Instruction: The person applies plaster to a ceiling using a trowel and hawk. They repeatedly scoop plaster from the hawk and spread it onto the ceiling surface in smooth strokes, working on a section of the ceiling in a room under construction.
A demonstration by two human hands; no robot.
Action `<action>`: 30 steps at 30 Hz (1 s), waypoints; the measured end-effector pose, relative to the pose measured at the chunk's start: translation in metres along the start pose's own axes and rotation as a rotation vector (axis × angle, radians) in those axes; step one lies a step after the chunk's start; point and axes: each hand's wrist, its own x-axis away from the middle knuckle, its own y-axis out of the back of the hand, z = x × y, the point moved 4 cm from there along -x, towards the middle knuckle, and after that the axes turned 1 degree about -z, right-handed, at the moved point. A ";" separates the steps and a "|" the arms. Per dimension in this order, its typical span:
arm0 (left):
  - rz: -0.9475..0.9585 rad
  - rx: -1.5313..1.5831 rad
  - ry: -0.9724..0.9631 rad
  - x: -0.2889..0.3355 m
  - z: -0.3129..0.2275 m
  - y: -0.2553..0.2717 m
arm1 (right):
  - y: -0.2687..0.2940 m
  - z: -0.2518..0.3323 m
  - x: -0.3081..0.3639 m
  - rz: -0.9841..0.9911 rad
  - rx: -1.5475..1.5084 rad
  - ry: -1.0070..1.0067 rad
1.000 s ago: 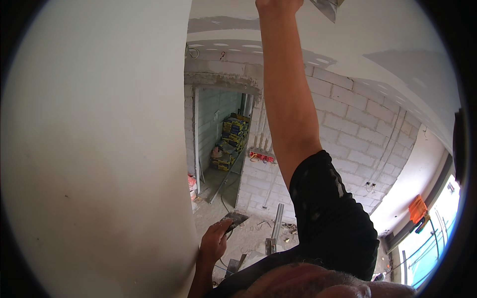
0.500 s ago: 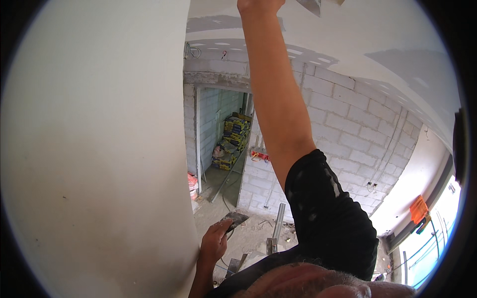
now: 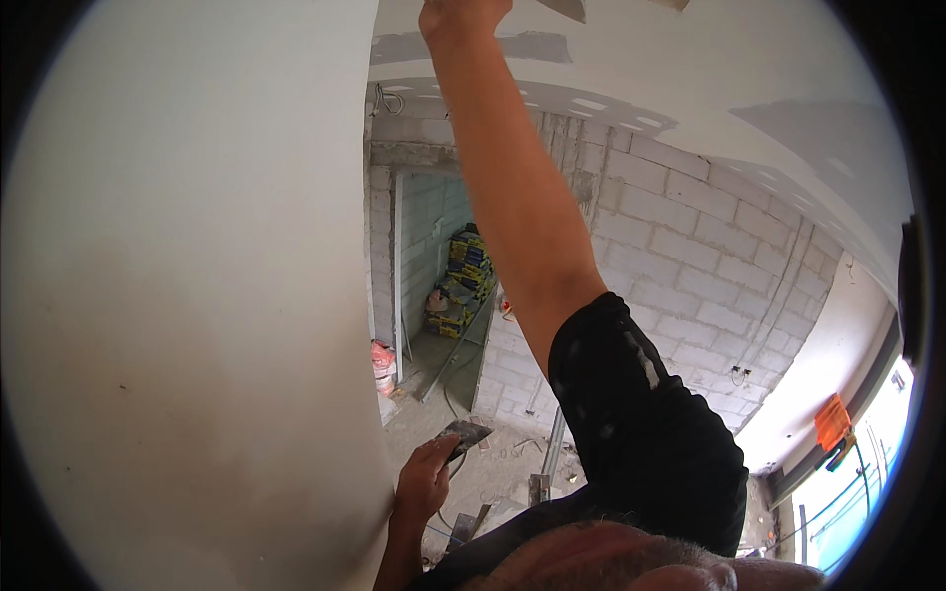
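My right arm stretches up in front of me, and my right hand [image 3: 465, 16] is cut off by the upper edge, close under the white ceiling. The metal blade of a putty knife [image 3: 565, 9] shows beside that hand and moves with it; its handle is out of view. Low down, beside the pale wall [image 3: 197, 295], my left hand [image 3: 424, 478] is closed round a second putty knife [image 3: 467, 435]. Its broad blade points right and looks smeared with filler.
Beyond stand a block wall [image 3: 700, 236] and a doorway with stacked bags [image 3: 461, 286]. Metal profiles [image 3: 554, 443] and rubble lie on the floor. An orange cloth [image 3: 833, 422] hangs by the bright opening at right. The ceiling has grey patches [image 3: 828, 138].
My right hand and its putty knife have moved left along the ceiling, the forearm tilting left with them. My left hand has stayed nearly still.
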 end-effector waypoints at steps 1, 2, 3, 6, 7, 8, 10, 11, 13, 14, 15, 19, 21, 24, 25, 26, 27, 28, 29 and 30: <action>-0.002 -0.004 0.005 0.000 0.000 0.000 | -0.003 -0.005 0.004 0.036 0.005 -0.014; -0.003 -0.007 0.010 0.001 0.000 0.000 | -0.004 -0.010 0.011 0.071 0.012 -0.028; -0.010 -0.007 0.012 0.001 0.000 -0.001 | -0.006 -0.014 0.016 0.106 0.019 -0.041; 0.000 -0.019 0.030 0.000 0.001 -0.002 | 0.002 -0.024 0.037 0.058 0.010 -0.132; -0.001 -0.025 0.021 0.000 0.001 -0.003 | 0.003 -0.019 0.040 0.094 0.067 -0.109; 0.003 -0.032 0.024 0.000 0.002 -0.002 | 0.000 -0.011 0.038 0.139 0.075 -0.076; 0.000 -0.034 0.022 0.000 0.003 -0.002 | -0.003 0.012 0.032 0.226 0.092 -0.021; 0.001 -0.031 0.016 0.000 0.004 -0.002 | -0.004 0.024 0.027 0.206 0.102 0.002; 0.002 -0.025 0.009 0.001 0.004 -0.002 | -0.004 0.048 0.017 0.203 0.090 0.050; 0.003 -0.022 0.005 0.001 0.005 -0.002 | -0.004 0.058 0.014 0.221 0.068 0.076; 0.004 -0.020 0.002 0.001 0.006 -0.002 | -0.003 0.066 0.011 0.216 0.081 0.085; -0.002 -0.022 -0.007 0.001 0.008 -0.002 | -0.002 0.089 0.004 0.221 0.119 0.121; -0.005 -0.026 -0.014 0.001 0.008 -0.002 | -0.001 0.093 0.002 0.223 0.122 0.123; -0.001 -0.035 -0.019 0.001 0.007 -0.002 | -0.001 0.096 0.000 0.190 0.114 0.120; -0.002 -0.029 -0.017 0.001 0.007 -0.001 | -0.001 0.097 -0.001 0.171 0.115 0.130; 0.000 -0.024 -0.012 0.001 0.007 -0.001 | -0.001 0.097 -0.001 0.153 0.116 0.140; 0.001 -0.019 -0.007 0.001 0.007 -0.001 | -0.003 0.097 -0.001 0.158 0.106 0.143; -0.002 -0.016 -0.008 0.001 0.007 -0.001 | -0.004 0.098 -0.001 0.164 0.096 0.145; -0.005 -0.013 -0.009 0.001 0.006 -0.001 | -0.005 0.098 0.000 0.170 0.085 0.148; -0.010 -0.008 -0.007 0.001 0.006 0.000 | -0.006 0.099 0.000 0.169 0.088 0.149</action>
